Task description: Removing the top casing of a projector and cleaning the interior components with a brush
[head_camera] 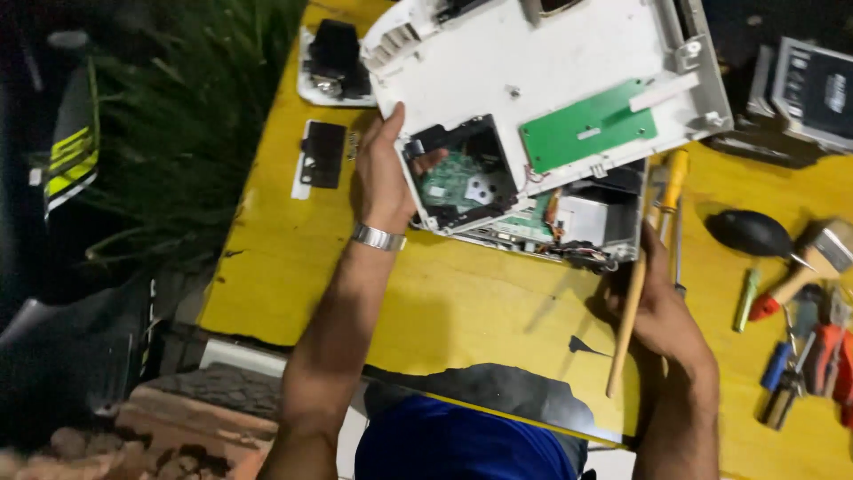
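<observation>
Holding white device casing (533,62) edge, left hand (382,169) grip closed; right hand (662,302) grip clasping wooden stick (629,329)

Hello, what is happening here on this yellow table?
A person is working on an opened white device that lies on a yellow table, with green circuit boards exposed. The left hand grips the edge of its lifted white cover, the thumb in an opening. The right hand is at the device's lower right corner and holds a long wooden stick. A yellow screwdriver lies beside it. On the right are a black air blower, a brush and more small tools.
</observation>
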